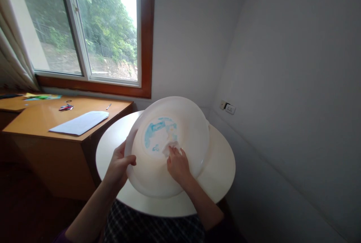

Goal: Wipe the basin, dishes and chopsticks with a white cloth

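A large white plastic basin (194,130) is tilted toward me above a round white table, its inside facing up at me. On its bottom is a worn blue printed pattern (152,132). My left hand (120,163) grips the rim at the left, with the thumb on the inside and the other fingers behind the wall. Inside the basin, my right hand (177,162) presses a crumpled white tissue (167,150) against the bottom, beside the print. The fingertips rest on the tissue and partly cover it.
The round white table (222,160) stands under the basin, close to the wall. On the left is a wooden desk (34,123) with a stack of white paper (80,122), pens (66,107) and colourful sheets (42,96). A wall socket (230,109) sits at the right, a window (107,29) behind.
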{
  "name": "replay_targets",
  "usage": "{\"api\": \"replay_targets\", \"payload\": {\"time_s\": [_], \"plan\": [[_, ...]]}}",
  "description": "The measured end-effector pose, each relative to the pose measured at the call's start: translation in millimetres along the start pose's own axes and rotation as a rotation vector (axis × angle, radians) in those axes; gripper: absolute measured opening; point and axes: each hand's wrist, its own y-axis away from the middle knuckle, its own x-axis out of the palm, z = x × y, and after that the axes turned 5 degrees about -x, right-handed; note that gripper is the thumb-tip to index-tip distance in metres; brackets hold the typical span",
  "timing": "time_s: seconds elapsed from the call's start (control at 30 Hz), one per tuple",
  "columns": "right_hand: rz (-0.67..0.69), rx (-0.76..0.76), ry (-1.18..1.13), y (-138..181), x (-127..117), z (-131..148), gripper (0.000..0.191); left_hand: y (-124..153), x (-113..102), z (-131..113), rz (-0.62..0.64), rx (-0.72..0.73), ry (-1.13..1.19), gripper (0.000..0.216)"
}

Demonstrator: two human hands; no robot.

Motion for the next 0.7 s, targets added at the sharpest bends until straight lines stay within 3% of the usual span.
{"api": "replay_targets", "payload": {"time_s": [0.13,0.27,0.37,0.47,0.6,0.7], "plan": [[-0.007,0.187,-0.045,-23,1,-30,0.065,1,0,5,0.032,-0.006,0.042,0.073],[-0.133,0.19,-0.23,-56,-12,-30,0.071,4,5,7,0.046,-0.028,0.051,0.075],[-0.265,0.052,-0.313,-78,-34,-14,0.068,6,5,7,0.043,-0.047,0.041,0.074],[-0.302,-0.178,-0.336,-85,-52,12,0.06,7,4,6,0.03,-0.058,0.029,0.071],[-0.155,-0.488,-0.457,-58,-47,48,0.053,6,4,7,0.008,-0.046,0.01,0.07],[-0.044,-0.463,-0.582,-24,-28,56,0.048,3,1,7,-0.006,-0.028,0.02,0.072]]}}
